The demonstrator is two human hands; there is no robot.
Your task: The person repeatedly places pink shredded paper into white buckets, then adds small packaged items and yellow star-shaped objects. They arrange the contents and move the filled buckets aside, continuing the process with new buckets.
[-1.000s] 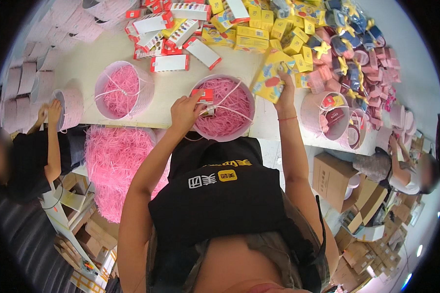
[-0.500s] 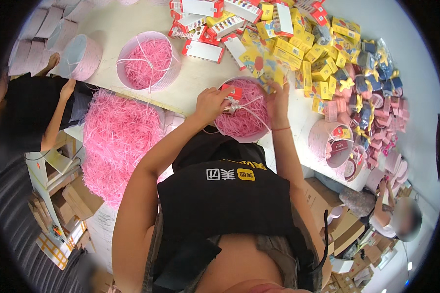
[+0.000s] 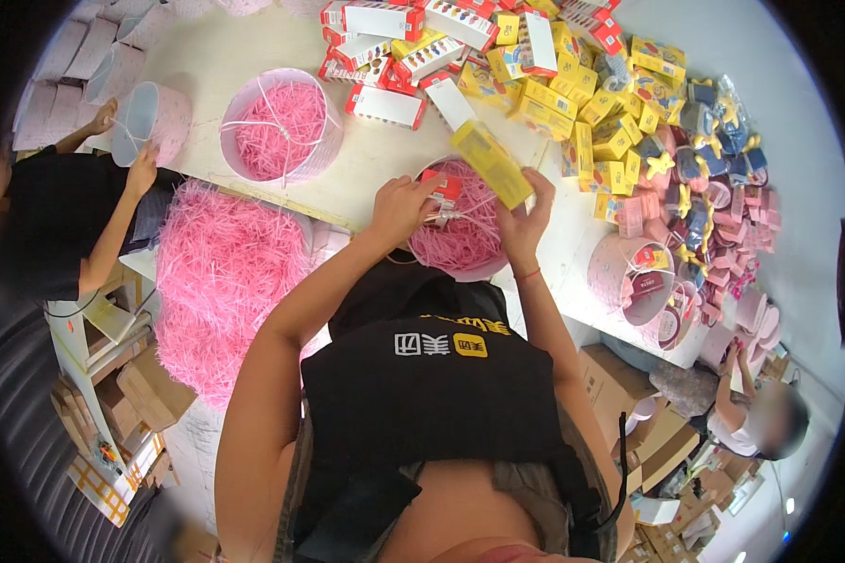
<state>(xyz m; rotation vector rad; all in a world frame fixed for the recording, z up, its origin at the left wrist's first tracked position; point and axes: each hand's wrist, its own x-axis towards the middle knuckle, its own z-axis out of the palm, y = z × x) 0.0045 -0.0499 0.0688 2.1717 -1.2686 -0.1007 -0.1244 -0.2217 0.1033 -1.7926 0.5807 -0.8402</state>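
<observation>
In front of me a round pink bucket (image 3: 479, 273) stands at the table's near edge, filled with pink shredded paper (image 3: 465, 239) and crossed by a white cord handle. My left hand (image 3: 405, 208) grips a small red box (image 3: 444, 187) at the bucket's left inner side, its lower end among the shreds. Over the right rim, my right hand (image 3: 526, 218) is closed on the near end of a long yellow box (image 3: 488, 161). That box tilts across the bucket's far side, above the shreds.
Another shred-filled bucket (image 3: 325, 141) stands to the left, above a heap of pink shreds (image 3: 230, 291). Red-and-white boxes (image 3: 385, 106) and yellow boxes (image 3: 545, 108) pile up at the back. Rightward is a bucket with boxes (image 3: 610, 272). Co-workers are at left (image 3: 56, 225) and far right (image 3: 737, 413).
My right hand has brought the yellow box, blurred before, nearer and turned it lengthwise over the bucket. My left hand stays at the red box. The left co-worker's hand has moved onto a bucket.
</observation>
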